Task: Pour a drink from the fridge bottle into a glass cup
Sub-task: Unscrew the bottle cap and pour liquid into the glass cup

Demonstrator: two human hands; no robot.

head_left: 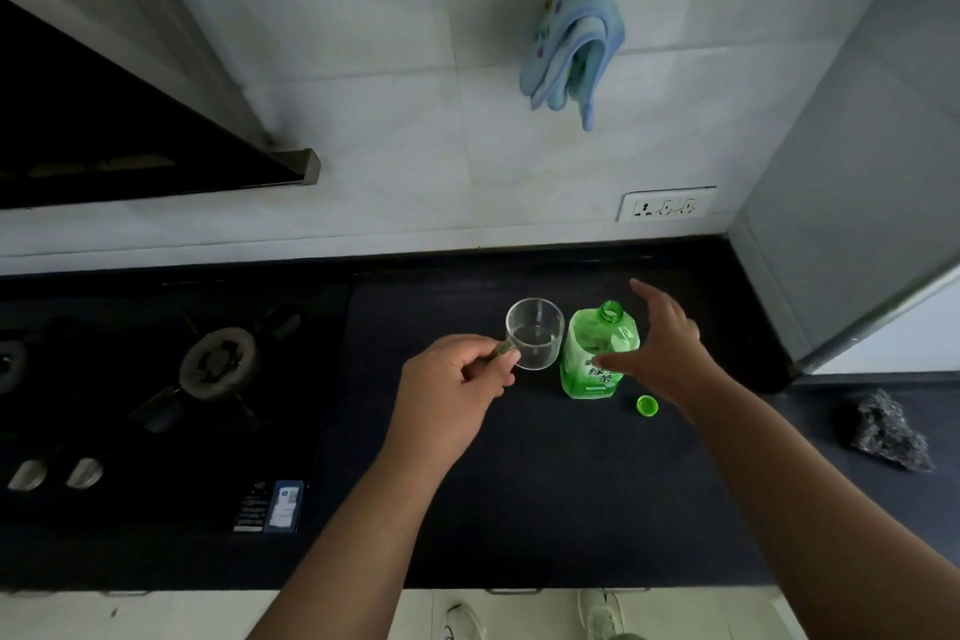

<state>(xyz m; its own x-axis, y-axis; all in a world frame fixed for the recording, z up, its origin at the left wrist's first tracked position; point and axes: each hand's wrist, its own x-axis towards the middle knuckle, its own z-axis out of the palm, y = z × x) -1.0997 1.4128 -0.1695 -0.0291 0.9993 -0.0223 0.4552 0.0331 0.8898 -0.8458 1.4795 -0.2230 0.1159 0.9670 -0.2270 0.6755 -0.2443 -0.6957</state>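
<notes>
**Kitchen counter: cup, opened bottle, two hands**

Item 1. Glass cup [535, 333]: clear, upright on the dark countertop [519, 483], apparently empty. Stands just left of the bottle, close beside it; whether the two touch cannot be told.

Item 2. Green bottle [596, 353]: translucent plastic, upright, mouth uncapped, printed label on its lower front. Sits on the countertop to the right of the cup.

Item 3. Bottle cap [647, 405]: green, lying loose on the countertop just right of the bottle's base, apart from it.

Item 4. Left hand [457, 379]: fingers curled closed around the cup's handle, thumb and forefinger pinching it at the cup's left side.

Item 5. Right hand [670, 348]: fingers spread wide, nothing in its grasp. It hovers at the bottle's right side, thumb tip over the label area; contact with the bottle cannot be confirmed.

Item 6. Gas hob [208, 369]: black, set into the counter at left, one burner and two knobs visible.

Item 7. Blue cloth [574, 26]: hangs from a hook on the white tiled wall above the counter.

Item 8. Wall socket [666, 204]: white, low on the tiles behind the bottle.

Item 9. Dark scouring pad [885, 431]: lies at the counter's right end, well apart from the bottle.
</notes>
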